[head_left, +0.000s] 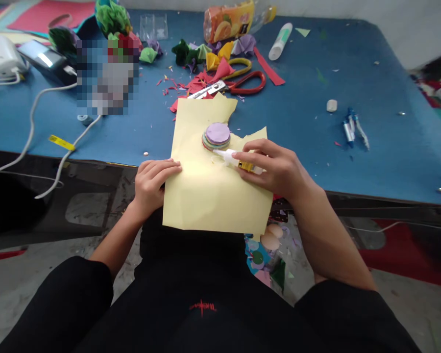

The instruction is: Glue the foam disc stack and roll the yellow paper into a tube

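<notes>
My right hand (275, 164) is closed round a small glue bottle (248, 165) with a white nozzle and a yellow label. Its tip points left, at the lower edge of a stack of round paper discs (217, 135). A lilac disc tops this stack, with other colours showing beneath. The stack lies on a sheet of pale yellow paper (213, 198) with a cut, uneven far edge. Fingers of my left hand (154, 184) grip the sheet's left edge; the thumb is hidden. Part of the sheet overhangs the table's near edge.
Behind the paper lie scissors (238, 81) with red and yellow handles, among red paper scraps (202, 81). A plastic bottle (235, 19), a glue stick (281, 41) and paper flowers stand farther back. White cables (33, 108) cross the left; pens (353, 128) lie right.
</notes>
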Available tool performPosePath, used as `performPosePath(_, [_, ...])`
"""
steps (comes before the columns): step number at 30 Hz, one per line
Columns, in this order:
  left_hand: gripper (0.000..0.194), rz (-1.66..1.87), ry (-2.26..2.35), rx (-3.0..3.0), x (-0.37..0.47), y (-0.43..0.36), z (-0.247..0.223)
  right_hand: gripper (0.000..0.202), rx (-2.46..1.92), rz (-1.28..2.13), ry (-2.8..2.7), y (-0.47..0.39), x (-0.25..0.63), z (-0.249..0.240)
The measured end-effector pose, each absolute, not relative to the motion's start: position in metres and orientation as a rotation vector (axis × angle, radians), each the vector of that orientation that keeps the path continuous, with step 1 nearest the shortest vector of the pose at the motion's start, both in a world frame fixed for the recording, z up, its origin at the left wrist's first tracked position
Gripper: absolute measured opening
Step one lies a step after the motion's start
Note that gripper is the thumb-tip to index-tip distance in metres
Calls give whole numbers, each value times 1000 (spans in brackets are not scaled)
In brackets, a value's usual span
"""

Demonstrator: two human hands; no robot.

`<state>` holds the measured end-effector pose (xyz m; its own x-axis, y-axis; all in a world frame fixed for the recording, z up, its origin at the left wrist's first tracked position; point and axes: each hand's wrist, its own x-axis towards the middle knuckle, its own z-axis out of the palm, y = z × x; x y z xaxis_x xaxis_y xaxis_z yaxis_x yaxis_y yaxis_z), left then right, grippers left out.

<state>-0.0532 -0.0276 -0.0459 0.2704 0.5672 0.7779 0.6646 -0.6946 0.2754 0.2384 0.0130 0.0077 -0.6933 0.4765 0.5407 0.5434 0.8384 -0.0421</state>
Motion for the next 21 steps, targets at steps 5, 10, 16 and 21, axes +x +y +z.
performPosePath(5, [20,-1427,-1145,-2428,-53,-27,-46,25,-670,-348,-2571,12,226,17])
performPosePath(10, [19,-1424,-1140,-2418,-53,-27,-46,21,-701,-406,-2616,7,223,29])
performPosePath(16, [17,-1419,-1152,-2418,-52,-27,-46,20,-700,-454,-2683,7,220,35])
performPosePath(21, [18,-1425,-1163,-2421,-52,-27,-47,18,-674,-498,-2646,7,216,35])
